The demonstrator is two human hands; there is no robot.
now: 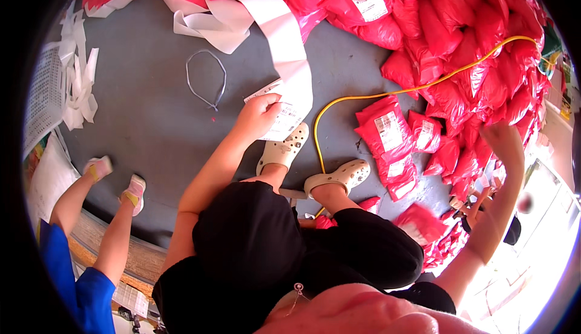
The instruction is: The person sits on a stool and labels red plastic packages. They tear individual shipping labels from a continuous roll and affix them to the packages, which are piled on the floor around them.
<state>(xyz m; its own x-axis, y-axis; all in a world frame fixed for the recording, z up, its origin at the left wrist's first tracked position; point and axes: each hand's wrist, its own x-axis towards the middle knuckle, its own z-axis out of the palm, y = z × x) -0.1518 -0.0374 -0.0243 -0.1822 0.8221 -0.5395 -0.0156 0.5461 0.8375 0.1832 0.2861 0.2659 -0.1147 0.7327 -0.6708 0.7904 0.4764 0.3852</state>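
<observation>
My left hand (259, 115) grips the end of a long white strip of label paper (284, 49) that trails across the grey floor (151, 110). My right hand (503, 143) reaches far right into a heap of pink parcel bags (478, 37); whether it grips one I cannot tell. Several labelled pink bags (387, 131) lie just ahead of my white clogs (284, 149).
A yellow cable (363, 98) curves over the floor and across the pink heap. A thin wire loop (206, 79) lies on the floor. Another person's legs in pink sandals (134, 191) stand at the left, near loose white paper scraps (78, 85).
</observation>
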